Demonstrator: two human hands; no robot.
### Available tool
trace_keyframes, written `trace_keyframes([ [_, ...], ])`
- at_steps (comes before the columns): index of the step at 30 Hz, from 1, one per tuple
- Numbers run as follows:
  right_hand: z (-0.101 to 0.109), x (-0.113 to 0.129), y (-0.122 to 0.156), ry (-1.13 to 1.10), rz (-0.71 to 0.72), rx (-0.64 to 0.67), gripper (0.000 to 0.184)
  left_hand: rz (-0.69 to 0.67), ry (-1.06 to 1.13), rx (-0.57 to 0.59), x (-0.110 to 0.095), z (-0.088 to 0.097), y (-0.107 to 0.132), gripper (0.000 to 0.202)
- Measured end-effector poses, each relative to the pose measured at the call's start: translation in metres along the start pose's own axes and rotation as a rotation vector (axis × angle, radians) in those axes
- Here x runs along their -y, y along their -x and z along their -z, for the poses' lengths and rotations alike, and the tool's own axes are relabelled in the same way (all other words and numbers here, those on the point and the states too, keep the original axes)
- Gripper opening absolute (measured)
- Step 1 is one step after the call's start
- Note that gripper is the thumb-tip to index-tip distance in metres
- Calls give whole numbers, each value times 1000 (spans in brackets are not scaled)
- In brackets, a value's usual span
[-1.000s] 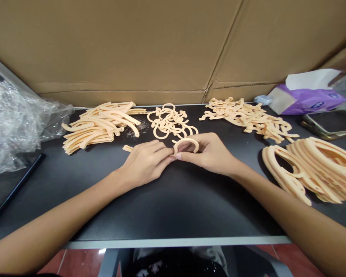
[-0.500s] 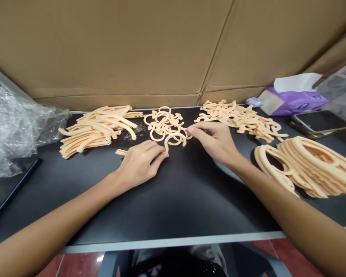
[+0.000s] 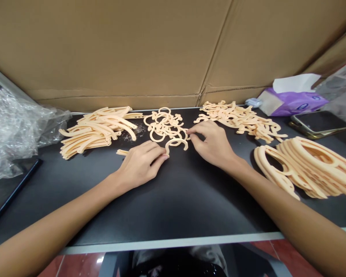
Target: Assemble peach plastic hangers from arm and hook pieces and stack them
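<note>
My left hand (image 3: 142, 163) is closed around a long peach-coloured plastic strip, whose near end (image 3: 121, 152) pokes out behind the fingers. At my left thumb and fingertips, a C-shaped plastic hook (image 3: 177, 141) stands out from the grip, its curve arching toward the right. My right hand (image 3: 210, 142) has thumb and index finger pinched at the right edge of a pile of hook pieces (image 3: 165, 124). Something small and peach-coloured shows by those fingertips; whether it is held or part of the pile is unclear.
Left of centre lies a stack of long curved strips (image 3: 96, 129), with bubble wrap (image 3: 14, 130) beyond. Small wavy pieces (image 3: 239, 118) are heaped back right. Oval frames (image 3: 314, 169), a phone (image 3: 321, 122) and a purple tissue pack (image 3: 294, 100) sit right. Cardboard (image 3: 118, 50) walls the back.
My right hand has shifted slightly, its fingertips drawing a little down and away from the C-shaped hook. The hook has tilted slightly; my left hand keeps its place.
</note>
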State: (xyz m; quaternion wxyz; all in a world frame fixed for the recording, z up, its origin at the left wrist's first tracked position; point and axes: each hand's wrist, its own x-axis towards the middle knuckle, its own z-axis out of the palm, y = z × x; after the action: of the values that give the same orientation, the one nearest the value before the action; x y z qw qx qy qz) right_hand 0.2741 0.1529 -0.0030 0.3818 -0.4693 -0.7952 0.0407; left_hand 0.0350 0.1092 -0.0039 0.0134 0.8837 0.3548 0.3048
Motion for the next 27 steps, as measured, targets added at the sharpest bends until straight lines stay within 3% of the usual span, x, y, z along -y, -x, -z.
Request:
trace_keyframes([
  [14,-11,27,2,46,294,148,25,-202,42,92,-9,5,-2,23],
  [21,-46,54,-36,204,600,350,25,-240,53,44,-7,5,3,25],
  [27,-78,66,-56,297,639,335,34,-320,71,-12,-9,4,4,22],
])
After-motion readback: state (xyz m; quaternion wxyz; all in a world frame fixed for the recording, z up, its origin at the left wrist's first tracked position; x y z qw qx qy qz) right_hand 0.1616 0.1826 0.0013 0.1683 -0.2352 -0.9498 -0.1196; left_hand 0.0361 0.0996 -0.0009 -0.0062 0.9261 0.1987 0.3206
